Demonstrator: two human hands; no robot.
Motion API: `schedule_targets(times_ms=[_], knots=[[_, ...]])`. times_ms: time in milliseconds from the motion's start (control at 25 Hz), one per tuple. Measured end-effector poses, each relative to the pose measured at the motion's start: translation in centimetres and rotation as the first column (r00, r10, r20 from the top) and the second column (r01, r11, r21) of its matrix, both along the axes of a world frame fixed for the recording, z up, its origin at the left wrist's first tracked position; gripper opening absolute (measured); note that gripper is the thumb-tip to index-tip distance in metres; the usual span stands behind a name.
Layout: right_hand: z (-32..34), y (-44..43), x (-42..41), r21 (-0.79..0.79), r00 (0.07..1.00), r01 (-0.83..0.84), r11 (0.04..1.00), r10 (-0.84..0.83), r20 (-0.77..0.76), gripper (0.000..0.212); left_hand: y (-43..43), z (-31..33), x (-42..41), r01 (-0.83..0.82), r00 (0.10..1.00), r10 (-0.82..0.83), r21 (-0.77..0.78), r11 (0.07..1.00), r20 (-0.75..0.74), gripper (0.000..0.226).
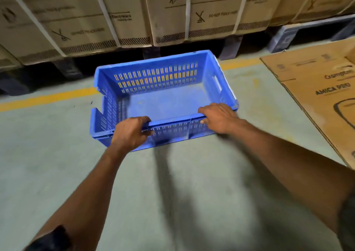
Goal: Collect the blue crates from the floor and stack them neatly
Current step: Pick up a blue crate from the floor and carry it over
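Observation:
One empty blue crate [165, 100] with slotted walls is in front of me over the grey floor, its open top facing up. My left hand [132, 132] grips the near long rim toward its left end, fingers curled over the edge and thumb on the outer wall. My right hand [219, 118] grips the same rim near the right corner, fingers hooked inside. I cannot tell whether the crate rests on the floor or is slightly lifted.
Strapped cardboard cartons [119, 14] on dark pallets form a wall just behind the crate. A yellow floor line [48, 98] runs in front of them. A flattened printed carton [322, 97] lies on the floor at right. Open grey floor [172, 193] lies near me.

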State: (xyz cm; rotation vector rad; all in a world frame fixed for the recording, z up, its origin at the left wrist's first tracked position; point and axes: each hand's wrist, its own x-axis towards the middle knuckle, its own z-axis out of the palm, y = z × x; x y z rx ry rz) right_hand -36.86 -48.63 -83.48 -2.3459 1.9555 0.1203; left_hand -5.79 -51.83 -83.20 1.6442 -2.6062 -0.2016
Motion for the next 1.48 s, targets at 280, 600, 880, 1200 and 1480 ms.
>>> schedule_targets(times_ms=[280,600,880,1200,1480], knots=[[-2.2,-3.1,-1.2,-0.073,0.994,0.106,0.992,-0.108,-0.024,0.028,-4.0,-2.2,0.0,0.129,0.984,-0.123,-0.035,0.991,0.125,0.064],[-2.5,-3.1,-0.9,-0.075,0.994,0.109,0.991,-0.109,0.000,0.022,-5.1,-2.5,0.5,0.142,0.984,-0.134,-0.067,0.988,0.121,0.075],[-2.4,-2.7,-0.6,-0.084,0.990,0.138,0.987,-0.137,0.013,0.023,-5.4,-2.4,0.5,0.118,0.980,-0.114,-0.013,0.993,0.163,0.072],[3.0,2.1,0.9,-0.052,0.931,0.299,0.953,-0.280,0.234,0.065,-0.8,0.9,0.3,-0.088,0.994,0.087,-0.010,0.996,-0.061,0.068],[20.8,14.1,3.5,0.169,0.801,0.362,0.917,-0.398,0.447,0.045,11.4,21.6,-1.7,-0.200,0.962,0.221,0.133,0.971,-0.164,0.062]])
